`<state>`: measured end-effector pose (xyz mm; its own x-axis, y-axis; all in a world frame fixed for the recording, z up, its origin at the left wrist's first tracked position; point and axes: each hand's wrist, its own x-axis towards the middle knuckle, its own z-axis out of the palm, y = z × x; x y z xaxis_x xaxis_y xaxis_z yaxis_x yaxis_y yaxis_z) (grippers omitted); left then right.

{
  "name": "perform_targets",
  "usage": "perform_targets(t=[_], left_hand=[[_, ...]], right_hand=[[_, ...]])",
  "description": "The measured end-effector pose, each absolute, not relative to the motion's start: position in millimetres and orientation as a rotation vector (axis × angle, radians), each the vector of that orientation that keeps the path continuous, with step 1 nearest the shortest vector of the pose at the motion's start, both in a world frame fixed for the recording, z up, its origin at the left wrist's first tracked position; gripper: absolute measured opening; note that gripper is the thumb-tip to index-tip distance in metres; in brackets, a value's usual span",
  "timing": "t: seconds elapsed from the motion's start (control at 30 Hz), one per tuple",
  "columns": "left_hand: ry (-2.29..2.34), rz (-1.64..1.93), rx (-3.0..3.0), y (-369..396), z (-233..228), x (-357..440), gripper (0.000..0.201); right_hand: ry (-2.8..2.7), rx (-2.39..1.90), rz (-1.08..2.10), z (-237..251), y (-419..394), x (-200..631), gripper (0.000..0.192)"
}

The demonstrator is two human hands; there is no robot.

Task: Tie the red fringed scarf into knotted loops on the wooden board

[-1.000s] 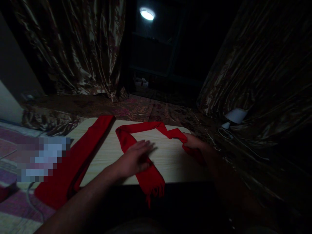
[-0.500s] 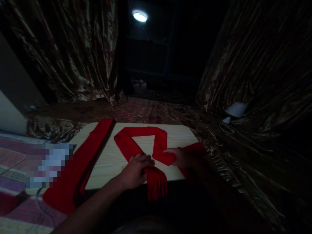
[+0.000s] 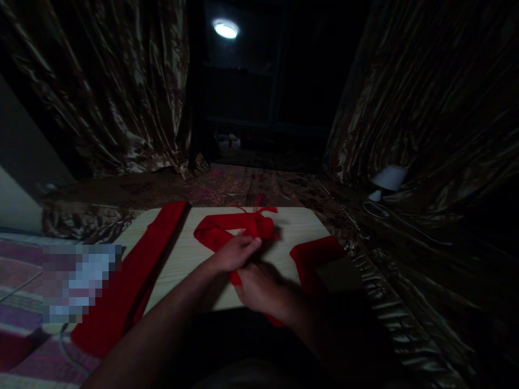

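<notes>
Both hands on the red fringed knit scarf (image 3: 227, 229), mid-table near the front edge. Left hand (image 3: 235, 252) pinches the crossing; right hand (image 3: 259, 289) grips the strand below. Judgement: pin the crossing flat, keep strand untwisted. Second red scarf (image 3: 138, 270) at left edge.

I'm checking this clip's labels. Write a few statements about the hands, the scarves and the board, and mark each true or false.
1. Both hands are on the looped red scarf. True: the left hand and right hand meet on it.
2. The board is dark metal. False: it is pale wood.
3. A second scarf lies along the board's left side. True.
4. The lamp overhead is off. False: it glows.
5. The scarves are blue. False: both are red.
</notes>
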<state>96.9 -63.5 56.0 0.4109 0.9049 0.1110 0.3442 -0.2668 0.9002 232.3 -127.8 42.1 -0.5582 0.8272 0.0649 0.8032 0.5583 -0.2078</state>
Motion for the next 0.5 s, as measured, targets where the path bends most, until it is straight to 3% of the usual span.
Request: perform_targets(t=[0.1, 0.23, 0.4, 0.5], left_hand=[[0.863, 0.521, 1.986, -67.1, 38.2, 88.8, 0.062], [0.808, 0.581, 1.809, -66.2, 20.4, 71.7, 0.073], [0.779, 0.616, 1.896, -65.1, 21.8, 65.3, 0.062], [0.726, 0.625, 1.940, -64.3, 25.0, 65.4, 0.059]], right_hand=[[-2.635, -1.234, 0.241, 36.5, -139.7, 230.3, 0.047], [-2.545, -1.372, 0.247, 35.4, -153.3, 248.3, 0.063], [-2.486, -1.593, 0.381, 33.8, -166.0, 271.8, 0.028], [-2.321, -1.527, 0.790, 37.2, -169.2, 282.6, 0.034]])
